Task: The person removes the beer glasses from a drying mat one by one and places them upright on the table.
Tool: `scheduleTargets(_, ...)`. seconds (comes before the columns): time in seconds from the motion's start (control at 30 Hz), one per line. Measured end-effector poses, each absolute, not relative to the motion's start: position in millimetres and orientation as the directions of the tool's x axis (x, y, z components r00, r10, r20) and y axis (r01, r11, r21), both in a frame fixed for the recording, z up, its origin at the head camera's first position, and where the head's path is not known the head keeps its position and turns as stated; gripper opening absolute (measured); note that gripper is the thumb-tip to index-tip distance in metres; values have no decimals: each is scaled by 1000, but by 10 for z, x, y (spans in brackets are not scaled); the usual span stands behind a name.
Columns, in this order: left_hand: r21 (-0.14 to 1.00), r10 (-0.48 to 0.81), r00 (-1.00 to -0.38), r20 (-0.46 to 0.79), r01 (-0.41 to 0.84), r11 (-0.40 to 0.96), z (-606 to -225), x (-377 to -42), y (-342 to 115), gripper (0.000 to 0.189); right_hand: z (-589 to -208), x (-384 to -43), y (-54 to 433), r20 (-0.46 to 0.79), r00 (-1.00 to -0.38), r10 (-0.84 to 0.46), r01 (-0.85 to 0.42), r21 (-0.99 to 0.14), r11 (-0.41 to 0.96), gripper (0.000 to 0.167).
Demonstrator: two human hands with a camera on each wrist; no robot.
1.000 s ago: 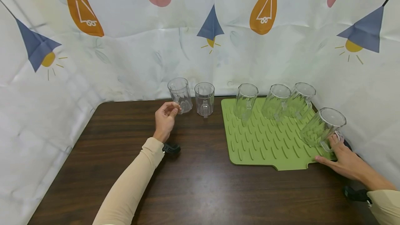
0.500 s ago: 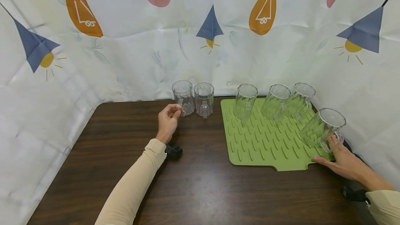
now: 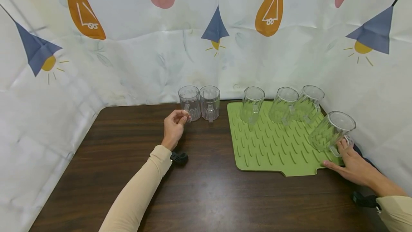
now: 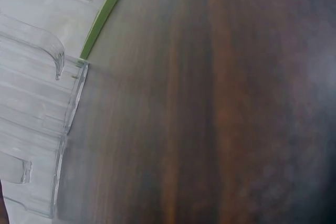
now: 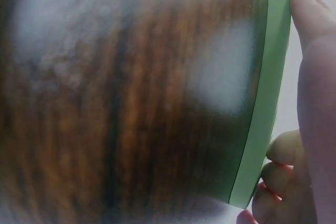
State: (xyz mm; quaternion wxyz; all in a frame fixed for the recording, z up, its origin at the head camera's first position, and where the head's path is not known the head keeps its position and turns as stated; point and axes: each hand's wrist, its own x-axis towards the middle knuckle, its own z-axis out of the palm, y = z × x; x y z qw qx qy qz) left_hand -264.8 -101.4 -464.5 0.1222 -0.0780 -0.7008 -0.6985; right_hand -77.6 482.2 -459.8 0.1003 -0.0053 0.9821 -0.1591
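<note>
My left hand (image 3: 174, 127) pinches the handle of a clear glass mug (image 3: 193, 107) in the head view. That mug stands upright on the dark wood table (image 3: 206, 196), close beside a second glass mug (image 3: 210, 97). In the left wrist view both glass mugs (image 4: 31, 98) appear at the left edge. My right hand (image 3: 357, 164) rests at the front right corner of the green ridged mat (image 3: 267, 153), thumb spread apart. Its fingertips touch the handle of a glass mug (image 3: 329, 131) there. In the right wrist view that hand lies along the mat's edge (image 5: 257, 129).
Toward the back of the mat stand three more glass mugs: one at left (image 3: 252, 105), a middle one (image 3: 283, 105) and one at right (image 3: 310, 103). A patterned white cloth (image 3: 135, 67) hangs behind and along both sides of the table.
My left hand has moved slightly right and toward me with its mug, which was tilted and apart and now stands upright beside the second mug. The right hand has not moved.
</note>
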Motion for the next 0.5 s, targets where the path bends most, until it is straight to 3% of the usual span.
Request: scheduleTargets(0.5,957,-6,-966,260,257,131,-4630,-2606,-1047,11,-4622,-764,4822,-175,-983,-61,1,-331,944,107)
